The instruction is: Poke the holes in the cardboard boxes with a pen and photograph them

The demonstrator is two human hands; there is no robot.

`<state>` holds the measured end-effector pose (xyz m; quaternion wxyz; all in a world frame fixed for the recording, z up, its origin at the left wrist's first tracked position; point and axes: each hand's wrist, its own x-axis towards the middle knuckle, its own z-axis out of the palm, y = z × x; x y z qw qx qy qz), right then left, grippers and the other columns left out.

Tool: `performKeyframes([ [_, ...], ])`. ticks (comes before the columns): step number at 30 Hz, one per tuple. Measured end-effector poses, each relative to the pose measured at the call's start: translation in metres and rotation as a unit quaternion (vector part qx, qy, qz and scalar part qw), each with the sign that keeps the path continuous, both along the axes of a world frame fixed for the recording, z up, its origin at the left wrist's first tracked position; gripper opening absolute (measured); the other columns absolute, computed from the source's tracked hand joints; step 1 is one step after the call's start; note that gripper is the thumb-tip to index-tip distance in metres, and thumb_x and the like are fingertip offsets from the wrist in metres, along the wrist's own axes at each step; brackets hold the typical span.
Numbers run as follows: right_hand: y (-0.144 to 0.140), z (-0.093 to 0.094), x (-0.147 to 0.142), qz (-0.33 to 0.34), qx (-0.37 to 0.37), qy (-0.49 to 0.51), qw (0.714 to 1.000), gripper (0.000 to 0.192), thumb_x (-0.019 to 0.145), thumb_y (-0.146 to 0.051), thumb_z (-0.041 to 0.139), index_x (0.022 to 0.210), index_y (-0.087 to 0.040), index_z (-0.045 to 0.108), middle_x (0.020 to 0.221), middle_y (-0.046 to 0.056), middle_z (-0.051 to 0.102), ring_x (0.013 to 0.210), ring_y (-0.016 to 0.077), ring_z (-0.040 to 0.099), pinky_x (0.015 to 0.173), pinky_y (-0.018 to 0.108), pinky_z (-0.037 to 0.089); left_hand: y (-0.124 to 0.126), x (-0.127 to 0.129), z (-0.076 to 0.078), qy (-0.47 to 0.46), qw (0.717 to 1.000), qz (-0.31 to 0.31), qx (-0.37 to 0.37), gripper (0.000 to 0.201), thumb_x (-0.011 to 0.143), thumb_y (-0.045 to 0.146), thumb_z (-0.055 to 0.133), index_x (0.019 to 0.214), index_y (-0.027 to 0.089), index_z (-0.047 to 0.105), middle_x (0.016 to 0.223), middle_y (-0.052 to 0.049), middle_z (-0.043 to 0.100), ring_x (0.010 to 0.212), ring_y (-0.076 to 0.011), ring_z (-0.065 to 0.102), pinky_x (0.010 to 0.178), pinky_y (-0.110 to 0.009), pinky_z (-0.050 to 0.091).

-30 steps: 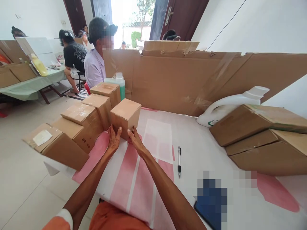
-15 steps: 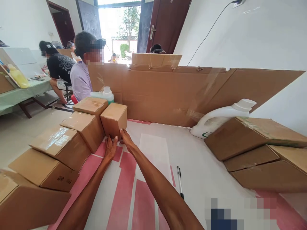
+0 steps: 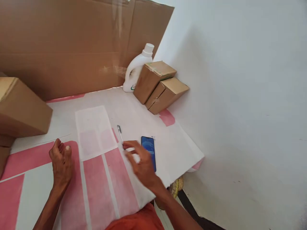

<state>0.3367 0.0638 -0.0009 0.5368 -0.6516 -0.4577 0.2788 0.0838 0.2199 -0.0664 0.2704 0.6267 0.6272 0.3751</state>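
My right hand (image 3: pixel 142 163) is over the table with thumb and index finger parted, the index fingertip at the lower end of a pen (image 3: pixel 120 133). Whether it touches the pen cannot be made out. The pen has a clear barrel and dark ends. Partly behind that hand lies a smartphone (image 3: pixel 149 147) with a lit blue screen. My left hand (image 3: pixel 61 163) rests on the pink and white table cover (image 3: pixel 100 188), fingers curled in and nothing seen in them. Between the hands, a little farther off, lies a translucent white sheet (image 3: pixel 96 132).
A cardboard box (image 3: pixel 24 108) stands at the left. At the back right, a white jug (image 3: pixel 136 72) leans beside two cardboard boxes (image 3: pixel 153 76). A tall cardboard panel (image 3: pixel 72 48) closes off the back, and a white wall (image 3: pixel 235 95) the right.
Both hands have come away from the small cardboard box at the left. My right hand has moved right to the pen. The view has swung right and down, bringing the phone into clear sight.
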Motion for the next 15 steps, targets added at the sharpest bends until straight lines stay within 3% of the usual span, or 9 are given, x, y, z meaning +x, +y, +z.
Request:
performKeyframes([
  [3,-0.047,0.0,0.097,-0.261,-0.015,-0.085,0.961,0.033,0.101,-0.059,0.065,0.116,-0.031,0.074,0.121,0.012,0.077,0.109,0.0332,0.072,0.091,0.055,0.064,-0.014,0.058,0.021,-0.039,0.996,-0.075,-0.01,0.097,0.099,0.082,0.043,0.166,0.013,0.043,0.16,-0.026,0.05,0.146,-0.0429,0.057,0.123,-0.066,0.048],
  [6,-0.046,-0.005,0.187,-0.376,-0.014,-0.042,0.926,0.058,0.094,-0.071,0.063,0.128,-0.025,0.068,0.141,0.016,0.07,0.128,0.0363,0.065,0.107,0.062,0.058,-0.012,0.131,0.047,-0.092,0.979,-0.18,0.019,0.095,0.099,0.084,0.043,0.166,0.016,0.044,0.163,-0.023,0.049,0.147,-0.0402,0.055,0.125,-0.063,0.047],
  [10,-0.005,-0.012,0.273,-0.402,0.01,0.016,0.916,0.076,0.096,-0.078,0.048,0.145,-0.021,0.06,0.161,0.019,0.055,0.146,0.0347,0.055,0.117,0.059,0.052,-0.011,0.233,0.073,-0.129,0.931,-0.34,0.021,0.085,0.103,0.077,0.048,0.166,0.02,0.044,0.168,-0.02,0.046,0.153,-0.0363,0.051,0.128,-0.058,0.043],
  [13,0.033,-0.018,0.315,-0.38,0.016,0.059,0.923,0.084,0.1,-0.081,0.035,0.146,-0.017,0.062,0.158,0.023,0.058,0.144,0.0354,0.058,0.114,0.057,0.054,-0.007,0.299,0.078,-0.122,0.897,-0.424,-0.011,0.084,0.105,0.072,0.048,0.168,0.018,0.04,0.168,-0.021,0.046,0.157,-0.0365,0.046,0.131,-0.058,0.038],
  [15,0.056,-0.023,0.335,-0.358,0.014,0.078,0.93,0.089,0.1,-0.086,0.028,0.143,-0.018,0.065,0.151,0.023,0.064,0.137,0.0362,0.062,0.108,0.057,0.057,0.002,0.335,0.075,-0.109,0.889,-0.442,-0.045,0.085,0.104,0.07,0.051,0.167,0.014,0.041,0.168,-0.025,0.045,0.158,-0.0391,0.045,0.13,-0.059,0.037],
])
